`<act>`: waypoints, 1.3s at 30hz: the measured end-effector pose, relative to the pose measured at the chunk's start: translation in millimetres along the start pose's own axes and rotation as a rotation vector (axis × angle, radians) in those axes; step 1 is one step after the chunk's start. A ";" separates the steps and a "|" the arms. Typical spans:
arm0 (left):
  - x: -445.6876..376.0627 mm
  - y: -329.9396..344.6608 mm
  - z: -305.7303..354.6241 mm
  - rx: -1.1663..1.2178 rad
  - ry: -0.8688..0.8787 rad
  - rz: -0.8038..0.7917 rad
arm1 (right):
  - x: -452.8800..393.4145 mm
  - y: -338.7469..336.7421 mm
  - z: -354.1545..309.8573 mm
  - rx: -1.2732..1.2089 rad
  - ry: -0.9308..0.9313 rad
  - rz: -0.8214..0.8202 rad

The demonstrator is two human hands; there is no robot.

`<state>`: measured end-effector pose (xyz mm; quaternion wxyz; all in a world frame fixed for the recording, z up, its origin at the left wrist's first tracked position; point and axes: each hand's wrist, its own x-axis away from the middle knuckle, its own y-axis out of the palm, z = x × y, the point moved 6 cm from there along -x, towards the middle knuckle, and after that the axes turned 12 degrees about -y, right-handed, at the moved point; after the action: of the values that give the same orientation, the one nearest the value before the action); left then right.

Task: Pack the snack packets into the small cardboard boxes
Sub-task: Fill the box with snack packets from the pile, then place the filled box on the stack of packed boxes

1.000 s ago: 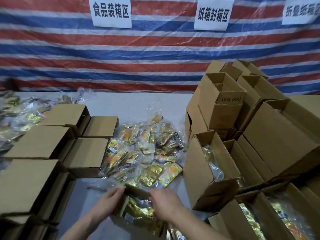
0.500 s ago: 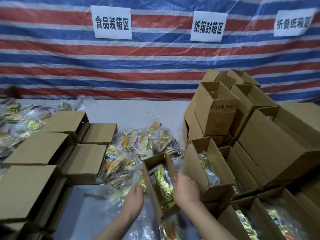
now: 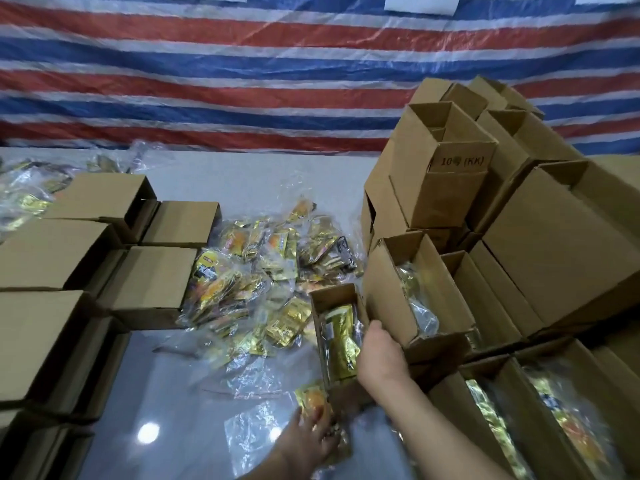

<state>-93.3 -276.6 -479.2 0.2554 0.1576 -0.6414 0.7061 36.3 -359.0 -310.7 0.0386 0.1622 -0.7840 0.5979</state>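
Well underway: filled boxes (image 3: 540, 420) stacked right, closed boxes (image 3: 52, 251) left, loose snack packets (image 3: 263, 282) heaped mid-bench (plenty left). Right hand (image 3: 381, 358) gripping the open box (image 3: 337, 341), packet inside; left hand (image 3: 306, 441), fingers curled, picking up another packet (image 3: 311, 403).

Even, moderately bright overhead light. One round glare spot on the glossy tabletop (image 3: 149, 433), near the closed boxes (image 3: 52, 251) on its left edge; soft shadows under those boxes. Clear wrappers of the snack packets (image 3: 263, 271) throw specular glints. Left hand (image 3: 304, 441) motion-blurred (its fingers smear into the packet beneath). Wide-angle bowing bends the striped tarp (image 3: 242, 81) behind the tabletop; fine detail soft, compression-smeared.
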 end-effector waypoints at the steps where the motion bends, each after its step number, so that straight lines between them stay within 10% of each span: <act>1: 6.2 -0.6 -13.6 -0.056 -0.005 -0.025 | -1.4 1.5 -1.0 0.013 -0.010 -0.008; 10: 36.3 -9.5 -121.3 -0.227 -0.180 0.040 | -12.7 29.2 -3.5 0.023 0.015 -0.087; 29: 31.2 -9.4 -122.8 -0.157 -0.204 0.031 | -12.0 59.5 7.9 0.017 0.039 -0.006; 34: 35.9 -19.5 -124.4 -0.081 -0.199 0.043 | -6.6 54.0 -20.9 0.094 -0.212 0.173; 39: 42.7 -41.0 -122.4 -0.035 -0.184 0.146 | 6.9 89.9 -40.1 0.105 -0.326 -0.037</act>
<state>-92.4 -147.3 -437.5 0.1461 0.1703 -0.6840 0.6941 -2.6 -301.4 -380.7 -0.0864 0.2734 -0.7446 0.6028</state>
